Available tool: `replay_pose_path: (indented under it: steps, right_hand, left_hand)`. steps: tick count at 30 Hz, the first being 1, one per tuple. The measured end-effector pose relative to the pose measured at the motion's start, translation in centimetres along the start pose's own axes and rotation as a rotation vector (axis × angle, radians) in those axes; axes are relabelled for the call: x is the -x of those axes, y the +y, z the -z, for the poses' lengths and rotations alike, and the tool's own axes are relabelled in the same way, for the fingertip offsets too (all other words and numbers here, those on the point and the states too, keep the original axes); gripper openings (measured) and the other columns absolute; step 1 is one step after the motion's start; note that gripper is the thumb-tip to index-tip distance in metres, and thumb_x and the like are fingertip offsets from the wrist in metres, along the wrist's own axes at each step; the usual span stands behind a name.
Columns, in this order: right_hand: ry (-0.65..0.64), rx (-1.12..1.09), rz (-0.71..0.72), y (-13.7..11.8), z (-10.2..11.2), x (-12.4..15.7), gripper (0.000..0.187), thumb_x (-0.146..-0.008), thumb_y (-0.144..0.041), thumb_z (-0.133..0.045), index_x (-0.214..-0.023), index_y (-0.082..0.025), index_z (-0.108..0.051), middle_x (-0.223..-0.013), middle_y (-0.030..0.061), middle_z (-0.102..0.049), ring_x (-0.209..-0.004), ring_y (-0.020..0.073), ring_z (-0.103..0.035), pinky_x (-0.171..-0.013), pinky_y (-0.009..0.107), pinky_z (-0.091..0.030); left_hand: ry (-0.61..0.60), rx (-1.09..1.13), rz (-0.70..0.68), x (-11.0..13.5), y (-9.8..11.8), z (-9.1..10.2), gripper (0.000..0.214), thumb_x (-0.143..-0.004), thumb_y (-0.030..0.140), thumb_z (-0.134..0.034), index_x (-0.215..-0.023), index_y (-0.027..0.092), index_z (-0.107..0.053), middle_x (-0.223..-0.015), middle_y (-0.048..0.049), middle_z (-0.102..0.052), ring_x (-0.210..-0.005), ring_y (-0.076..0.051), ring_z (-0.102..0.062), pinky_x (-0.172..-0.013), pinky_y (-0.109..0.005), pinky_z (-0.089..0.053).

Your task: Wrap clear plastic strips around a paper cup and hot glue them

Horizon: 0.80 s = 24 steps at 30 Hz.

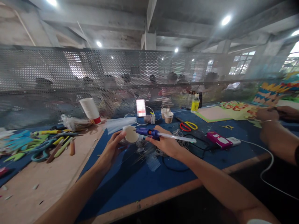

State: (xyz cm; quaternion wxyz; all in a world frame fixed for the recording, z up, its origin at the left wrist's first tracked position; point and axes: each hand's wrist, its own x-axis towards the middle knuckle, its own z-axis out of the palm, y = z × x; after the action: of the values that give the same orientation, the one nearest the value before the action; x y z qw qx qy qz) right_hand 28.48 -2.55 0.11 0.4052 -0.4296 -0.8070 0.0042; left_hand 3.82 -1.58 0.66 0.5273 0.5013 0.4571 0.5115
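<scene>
My left hand holds a white paper cup on its side, bottom facing me, fingers wrapped round it. My right hand grips a blue glue gun with a clear glue stick sticking out to the right; its nozzle touches the cup's base. Both hands hover over the blue mat above a tangle of thin wire.
A stack of white cups leans at the back left, near scissors and yellow sticks. Two small cup baskets, red-yellow scissors, a yellow bottle, a pink phone and a white cable lie right. Another person's hands work on coloured paper.
</scene>
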Motion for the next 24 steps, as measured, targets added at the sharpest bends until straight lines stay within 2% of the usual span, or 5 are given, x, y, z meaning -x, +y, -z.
replay_pose_path:
  steps: [4,8,14,18,24]
  right_hand:
    - [-0.09,0.101,-0.029,-0.7,0.4,-0.1,0.029,-0.097,-0.049,-0.057,-0.093,-0.02,-0.058,-0.098,0.0019,-0.059,-0.078,0.0142,-0.057,-0.062,0.024,-0.038]
    - [-0.157,0.158,-0.078,-1.6,0.8,-0.2,0.027,-0.097,-0.045,-0.06,-0.092,-0.019,-0.059,-0.099,0.0024,-0.059,-0.072,0.013,-0.056,-0.058,0.025,-0.035]
    - [-0.193,-0.009,-0.093,-1.8,0.5,0.0,0.029,-0.092,-0.048,-0.065,-0.089,-0.02,-0.058,-0.086,-0.0004,-0.059,-0.071,0.0137,-0.055,-0.061,0.024,-0.036]
    - [-0.149,-0.123,-0.07,-1.4,0.2,0.0,0.031,-0.092,-0.049,-0.064,-0.084,-0.021,-0.055,-0.082,-0.0011,-0.057,-0.072,0.0141,-0.054,-0.062,0.024,-0.037]
    - [0.008,-0.084,-0.015,-0.5,-0.1,0.0,0.029,-0.096,-0.049,-0.059,-0.092,-0.02,-0.056,-0.09,0.0009,-0.058,-0.074,0.0148,-0.054,-0.063,0.025,-0.037]
  left_hand:
    - [-0.025,-0.037,-0.025,0.3,0.2,-0.4,0.053,-0.08,0.055,-0.069,-0.122,0.023,-0.061,-0.118,-0.008,-0.069,-0.107,-0.026,-0.065,-0.081,-0.035,-0.054]
    - [0.069,-0.067,-0.071,0.1,0.0,-0.5,0.058,-0.076,0.053,-0.074,-0.124,0.024,-0.058,-0.115,-0.0069,-0.068,-0.097,-0.024,-0.067,-0.077,-0.033,-0.054]
    - [0.18,-0.206,-0.217,-0.3,-0.3,-0.1,0.062,-0.07,0.052,-0.079,-0.123,0.025,-0.06,-0.101,-0.0012,-0.067,-0.084,-0.02,-0.067,-0.074,-0.03,-0.054]
    - [0.19,-0.126,-0.255,-0.7,-0.7,0.2,0.058,-0.072,0.05,-0.078,-0.123,0.027,-0.059,-0.105,-0.0005,-0.067,-0.09,-0.02,-0.067,-0.078,-0.031,-0.054]
    - [0.13,0.028,-0.156,-0.8,-0.5,-0.1,0.062,-0.073,0.054,-0.076,-0.123,0.022,-0.059,-0.111,-0.0042,-0.066,-0.097,-0.021,-0.065,-0.081,-0.031,-0.052]
